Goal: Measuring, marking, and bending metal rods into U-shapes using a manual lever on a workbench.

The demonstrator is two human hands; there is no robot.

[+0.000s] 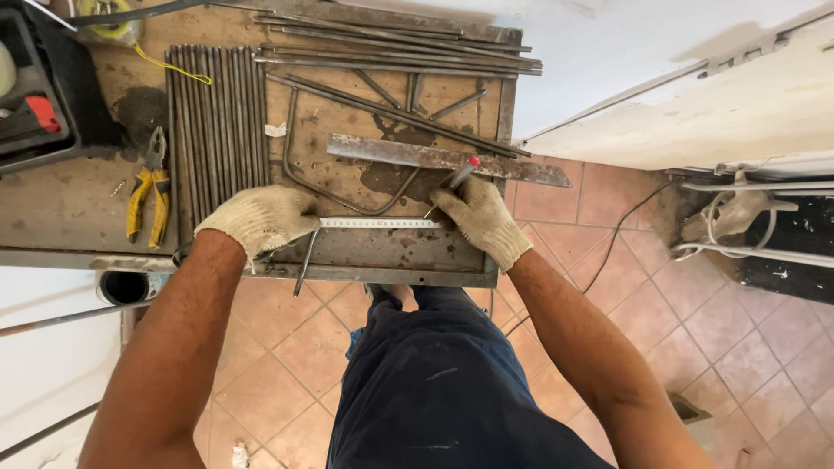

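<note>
My left hand (259, 219), in a knitted work glove, presses down on the left end of a steel tape or ruler (378, 223) lying across the wooden workbench (61, 204). A thin metal rod (305, 259) pokes out from under that hand over the bench's front edge. In its own glove, my right hand (479, 217) grips a red-capped marker (452, 183), its tip touching the ruler's right end. A bent steel rod (300, 178) curves just behind the ruler.
A row of straight steel rods (217, 122) lies at the bench's left-middle, longer rods (400, 48) at the back. A flat rusty metal bar (447, 160) lies behind my right hand. Yellow-handled pliers (148, 193) lie left. A black toolbox (39, 87) sits far left. Terracotta floor tiles (721, 347) lie below.
</note>
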